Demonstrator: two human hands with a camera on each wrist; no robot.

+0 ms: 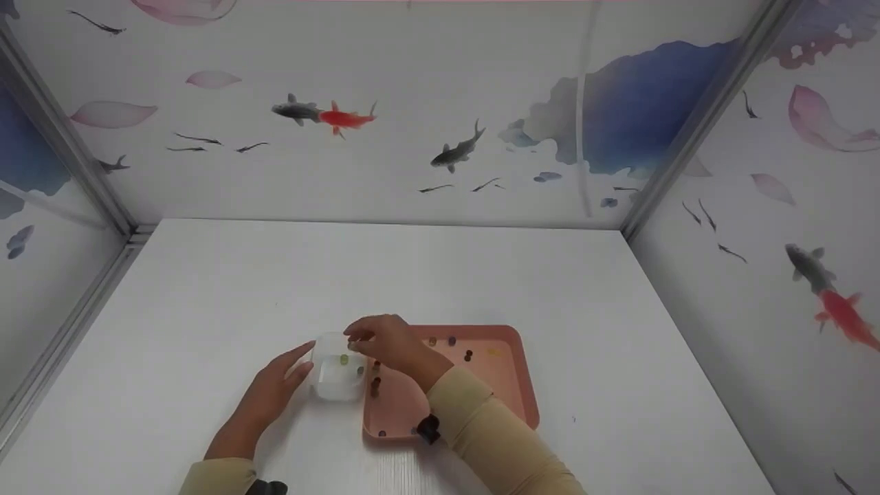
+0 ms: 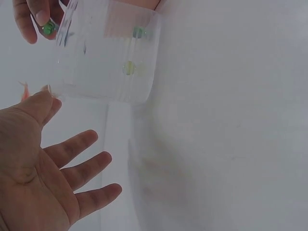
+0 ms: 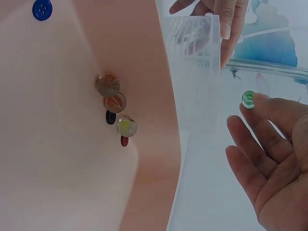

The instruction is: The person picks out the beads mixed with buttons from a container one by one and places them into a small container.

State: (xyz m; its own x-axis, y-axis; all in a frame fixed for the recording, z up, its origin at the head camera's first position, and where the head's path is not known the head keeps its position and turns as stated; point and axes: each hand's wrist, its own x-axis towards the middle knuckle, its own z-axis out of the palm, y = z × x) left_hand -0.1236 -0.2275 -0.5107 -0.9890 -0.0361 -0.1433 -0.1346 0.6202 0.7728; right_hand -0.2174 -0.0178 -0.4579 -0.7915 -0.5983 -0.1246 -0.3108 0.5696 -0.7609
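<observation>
My right hand (image 1: pixel 392 340) pinches a green-swirled glass marble (image 3: pixel 248 99) between thumb and forefinger, over a clear plastic box (image 1: pixel 337 392). Inside the box lie a yellowish marble (image 2: pixel 129 68) and a green one (image 2: pixel 138 32), both seen through its wall. At the box's left side, my left hand (image 1: pixel 271 385) touches the rim with thumb and forefinger, its other fingers spread loosely. Right beside the box stands a pink tray (image 1: pixel 512 392). Orange-swirled marbles (image 3: pixel 109 85), a yellow-swirled marble (image 3: pixel 126 127), a dark button (image 3: pixel 110 117) and a red button (image 3: pixel 124 141) lie along its left side.
A blue button (image 3: pixel 42 9) lies farther into the tray. Several more small pieces, among them a dark pair (image 1: pixel 468 355), sit near its far edge. The white table (image 1: pixel 605 330) is enclosed by panels printed with fish, with metal posts at the back corners.
</observation>
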